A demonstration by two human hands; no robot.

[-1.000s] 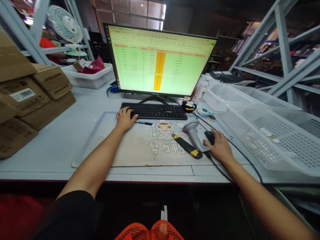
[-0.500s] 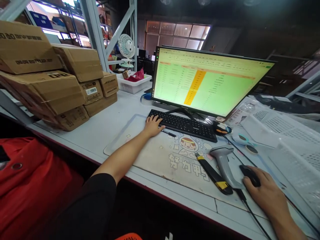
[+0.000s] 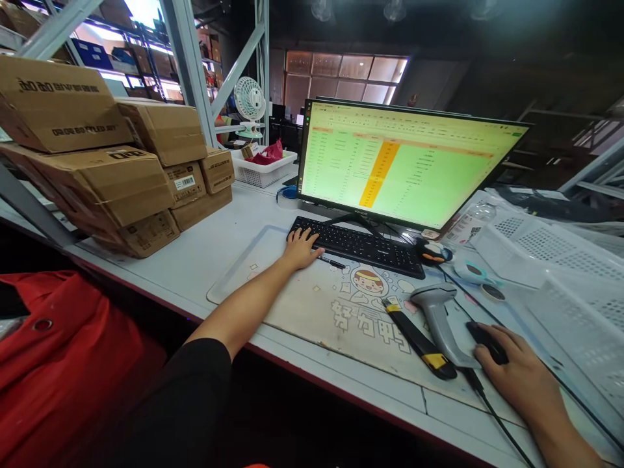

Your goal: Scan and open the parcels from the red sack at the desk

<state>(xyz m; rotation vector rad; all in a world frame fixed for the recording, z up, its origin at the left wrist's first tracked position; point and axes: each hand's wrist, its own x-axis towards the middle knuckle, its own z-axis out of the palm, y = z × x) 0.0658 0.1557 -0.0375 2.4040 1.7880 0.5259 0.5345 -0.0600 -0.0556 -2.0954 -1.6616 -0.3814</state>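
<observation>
My left hand (image 3: 299, 249) rests with spread fingers on the left end of a black keyboard (image 3: 370, 248). Just below its thumb lies a dark pen (image 3: 332, 262). My right hand (image 3: 521, 367) is wrapped over a black computer mouse (image 3: 487, 343) at the right of the desk mat (image 3: 302, 325). Beside the mouse lies a grey barcode scanner (image 3: 441, 325) with its cable running towards the desk edge. A black and yellow utility knife (image 3: 419, 341) sits left of the scanner. Behind the keyboard, a monitor (image 3: 414, 169) shows a green spreadsheet with an orange column.
Stacked cardboard boxes (image 3: 88, 182) stand at the left. A white basket (image 3: 263, 170) with a pink item and a small fan (image 3: 249, 101) are behind. White perforated baskets (image 3: 546, 253) crowd the right side, near a tape roll (image 3: 492, 292). Red cloth (image 3: 73, 364) hangs at lower left.
The view has shifted slightly, so the scene sits a little lower in it. Both hands stay where they were, on the keyboard and the mouse.
</observation>
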